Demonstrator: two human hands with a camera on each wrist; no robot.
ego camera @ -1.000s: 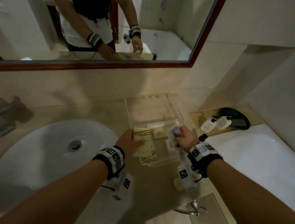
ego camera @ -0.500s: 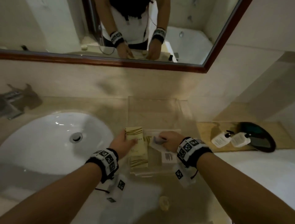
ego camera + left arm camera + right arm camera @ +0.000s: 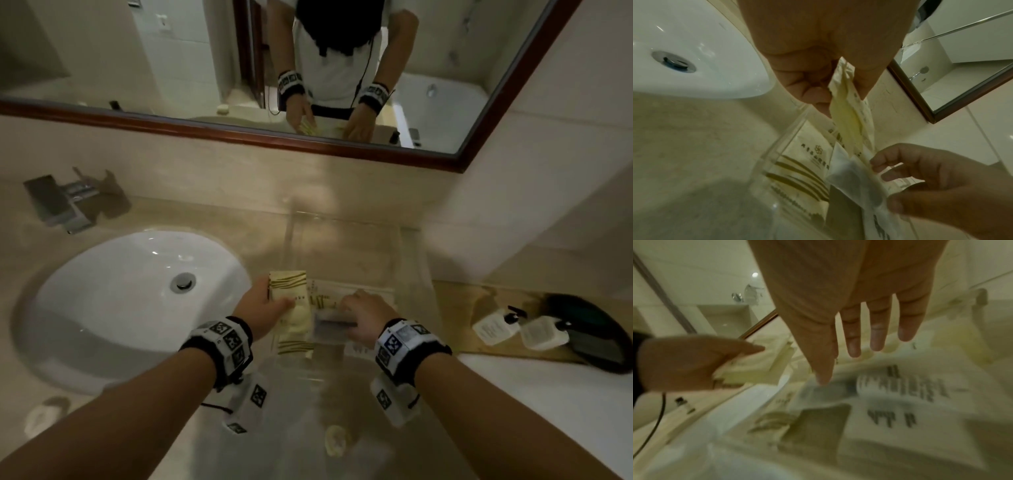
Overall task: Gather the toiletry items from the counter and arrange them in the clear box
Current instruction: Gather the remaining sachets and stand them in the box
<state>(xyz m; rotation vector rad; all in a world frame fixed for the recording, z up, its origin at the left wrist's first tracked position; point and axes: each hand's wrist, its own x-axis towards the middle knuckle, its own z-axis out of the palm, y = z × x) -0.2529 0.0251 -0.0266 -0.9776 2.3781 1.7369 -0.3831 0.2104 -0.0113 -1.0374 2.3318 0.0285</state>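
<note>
The clear box (image 3: 409,260) stands on the counter right of the sink. My left hand (image 3: 270,308) pinches a couple of cream, striped packets (image 3: 287,291) between thumb and fingers over the box's left side; in the left wrist view the packets (image 3: 846,116) hang edge-on from my left hand (image 3: 830,91). Another cream packet (image 3: 807,162) lies flat against the box wall. My right hand (image 3: 363,315) lies with straight fingers over a white and grey sachet (image 3: 330,329) inside the box. In the right wrist view my thumb touches the blurred sachet (image 3: 890,402).
A white sink (image 3: 137,291) and chrome faucet (image 3: 61,202) are on the left. Two small white bottles (image 3: 493,329) (image 3: 544,337) and a dark dish (image 3: 589,329) sit on a wooden tray at right. A small wrapped item (image 3: 335,442) lies on the counter in front of the box.
My right hand has lowered the white sachet into the box and its fingers have straightened over it. My left hand has shifted with the cream packets over the box's left side.
</note>
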